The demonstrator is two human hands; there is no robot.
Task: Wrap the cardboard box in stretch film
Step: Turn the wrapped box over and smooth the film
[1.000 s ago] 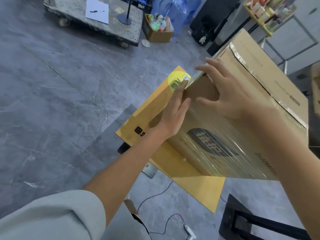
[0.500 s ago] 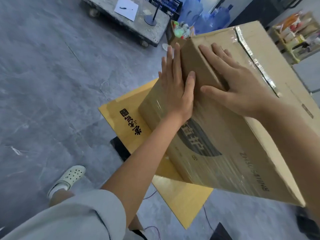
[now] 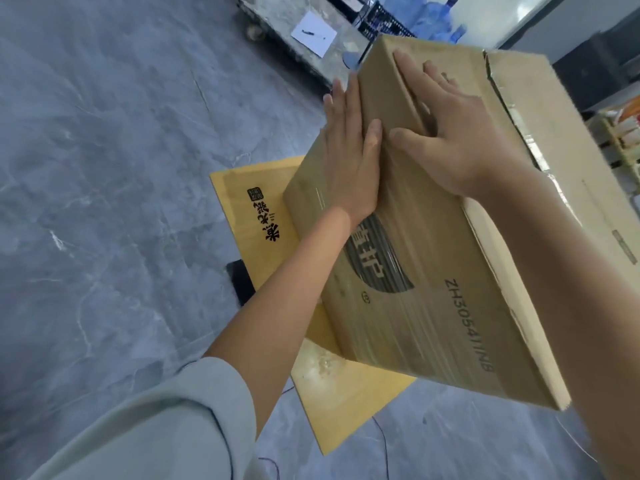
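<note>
With both the left hand and right hand pressed flat and open on the film-covered box, tilted over the yellow board, it could slip or the film wrinkle.

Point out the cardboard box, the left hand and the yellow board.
cardboard box (image 3: 433,306), head view, printed side face.
left hand (image 3: 349,161), head view, back of the hand.
yellow board (image 3: 249,209), head view, bare corner beside the print.

Brown cardboard box with black print; yellow board beneath, black characters; grey marbled floor; pale grey sleeve.
</note>
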